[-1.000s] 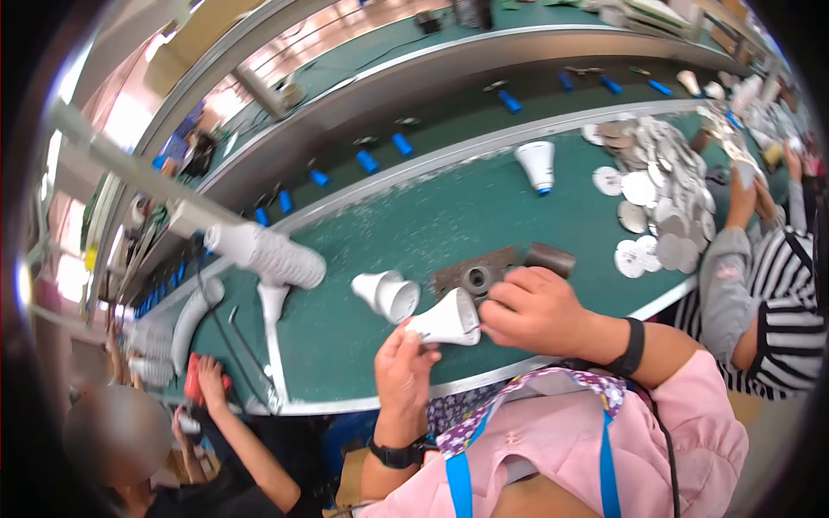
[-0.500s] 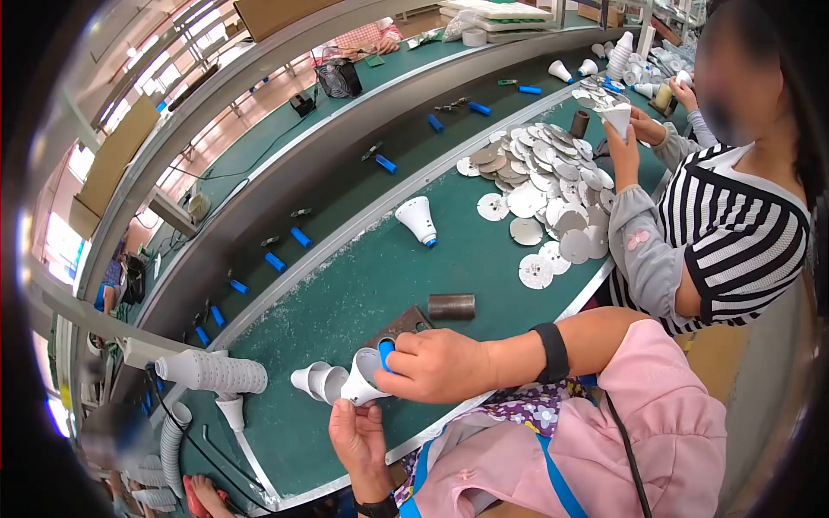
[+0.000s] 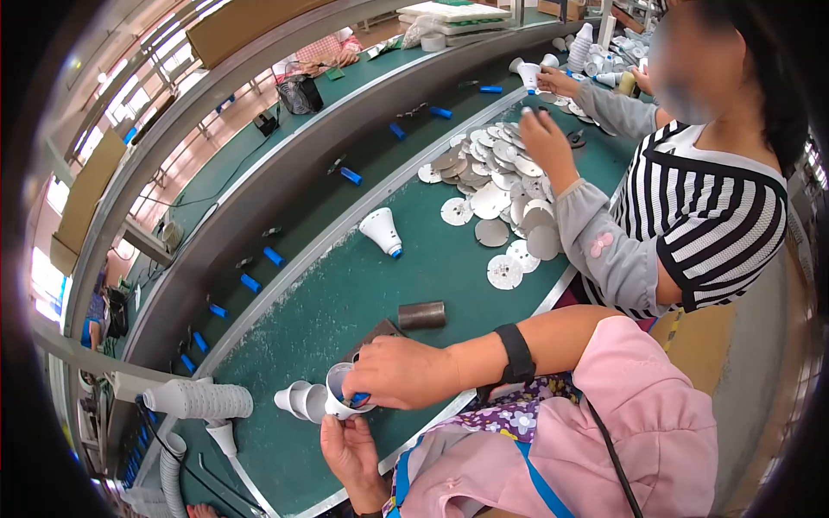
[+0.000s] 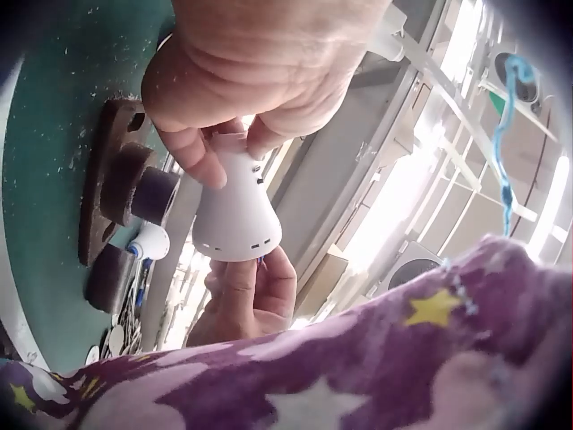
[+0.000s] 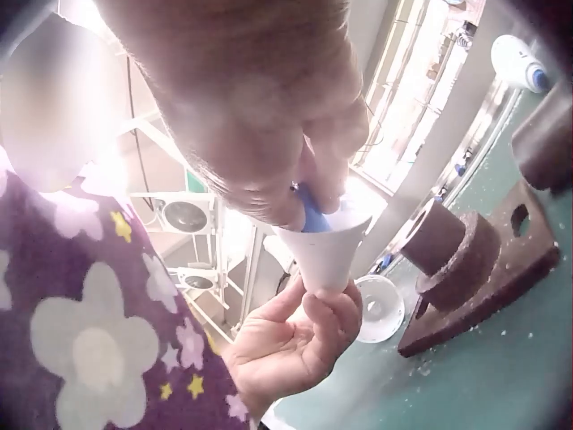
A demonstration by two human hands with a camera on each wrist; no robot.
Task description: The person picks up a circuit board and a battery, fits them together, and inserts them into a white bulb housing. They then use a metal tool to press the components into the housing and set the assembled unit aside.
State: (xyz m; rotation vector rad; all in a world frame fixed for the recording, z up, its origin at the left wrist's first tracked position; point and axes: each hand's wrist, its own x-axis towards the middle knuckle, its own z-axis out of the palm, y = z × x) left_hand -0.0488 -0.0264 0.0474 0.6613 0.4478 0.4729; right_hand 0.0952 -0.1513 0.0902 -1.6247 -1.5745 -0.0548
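Note:
My left hand pinches the narrow neck of a white flared lamp housing between thumb and fingers. In the head view its wide mouth tilts up toward my right hand. That hand pinches a small blue-wrapped part, with the fingertips at the mouth and the blue part reaching inside it. The inner end of the blue part is hidden by the housing wall. Just left of my hands, several white cups lie nested on the green bench.
A brown metal fixture with an upright ring and a loose metal cylinder are beside my hands. Beyond lie a blue-tipped housing and a pile of discs. A long housing stack is left; a person in stripes works at right.
The head view has swung to the right. My right hand has brought the blue part from the housing's rim into its mouth. The neighbour's hands have moved apart, one carrying a housing to the far side.

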